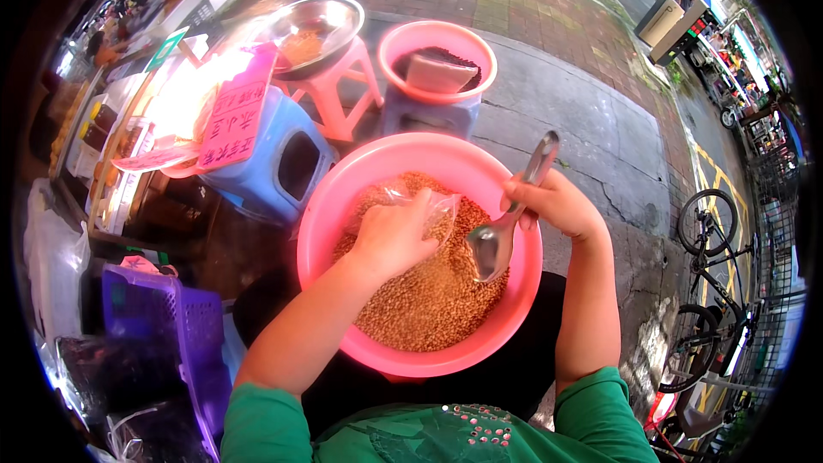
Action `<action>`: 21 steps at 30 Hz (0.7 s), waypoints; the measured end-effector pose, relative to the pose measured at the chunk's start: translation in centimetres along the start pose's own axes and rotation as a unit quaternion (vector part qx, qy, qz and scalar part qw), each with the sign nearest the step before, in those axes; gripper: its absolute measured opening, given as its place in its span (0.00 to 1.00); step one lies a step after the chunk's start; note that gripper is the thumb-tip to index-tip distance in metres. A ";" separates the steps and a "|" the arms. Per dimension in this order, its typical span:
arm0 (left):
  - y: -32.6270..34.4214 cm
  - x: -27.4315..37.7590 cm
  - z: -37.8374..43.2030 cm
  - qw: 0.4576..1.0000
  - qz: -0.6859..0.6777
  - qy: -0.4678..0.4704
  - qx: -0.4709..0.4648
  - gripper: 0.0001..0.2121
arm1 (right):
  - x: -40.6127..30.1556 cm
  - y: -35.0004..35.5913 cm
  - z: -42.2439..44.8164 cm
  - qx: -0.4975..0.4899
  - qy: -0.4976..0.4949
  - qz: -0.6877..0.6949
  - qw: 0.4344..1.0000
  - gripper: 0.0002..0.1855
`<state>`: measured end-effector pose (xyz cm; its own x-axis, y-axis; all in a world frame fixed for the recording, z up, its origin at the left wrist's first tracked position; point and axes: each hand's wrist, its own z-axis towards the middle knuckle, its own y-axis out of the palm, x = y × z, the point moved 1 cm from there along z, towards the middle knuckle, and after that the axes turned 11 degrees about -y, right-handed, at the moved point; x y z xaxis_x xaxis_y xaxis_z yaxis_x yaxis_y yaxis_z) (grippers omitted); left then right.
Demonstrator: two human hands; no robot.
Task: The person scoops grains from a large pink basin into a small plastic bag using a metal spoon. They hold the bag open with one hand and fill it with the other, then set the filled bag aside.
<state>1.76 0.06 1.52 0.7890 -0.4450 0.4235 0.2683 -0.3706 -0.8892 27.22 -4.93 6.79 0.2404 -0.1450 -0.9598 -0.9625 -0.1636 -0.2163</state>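
Observation:
A large pink plastic basin (321,218) rests in front of me, partly filled with small tan-brown grains (418,315). My left hand (392,235) grips a clear plastic bag (443,209) over the grains; the hand hides much of the bag, and its contents are hard to make out. In my right hand (553,199), above the basin's right side, is a metal spoon (495,251). Its handle slants up between thumb and fingers, and its bowl hangs low over the grains, with no heap of grain seen in it.
Beyond the basin, a smaller pink basin (437,35) of dark grains sits on a stool. A metal bowl (347,13) stands on a pink stool (347,96). At left are a blue stool (283,148), pink handwritten signs (238,109) and a purple basket (186,334). A bicycle (714,270) stands at right.

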 end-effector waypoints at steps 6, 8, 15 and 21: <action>0.2 0.3 -0.1 0.999 0.032 -0.009 0.012 0.36 | -0.9 0.3 0.2 0.093 -0.046 0.030 0.994 0.17; 0.1 0.4 -0.2 0.999 0.024 -0.002 0.023 0.37 | -1.2 0.0 0.0 0.105 -0.021 -0.024 0.994 0.17; 0.3 0.6 -0.3 0.999 0.035 -0.005 0.021 0.33 | 0.7 0.9 0.3 -0.015 0.015 -0.060 0.998 0.14; 0.2 0.8 -0.3 0.999 0.041 0.001 0.023 0.30 | -0.1 -0.5 0.0 0.057 -0.038 0.027 0.997 0.15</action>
<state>2.31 -0.64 1.71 0.8083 -0.4735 0.3499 0.2291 -0.2946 -0.9277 27.67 -4.80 7.04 0.1811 -0.0757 -0.9805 -0.9830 -0.0449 -0.1781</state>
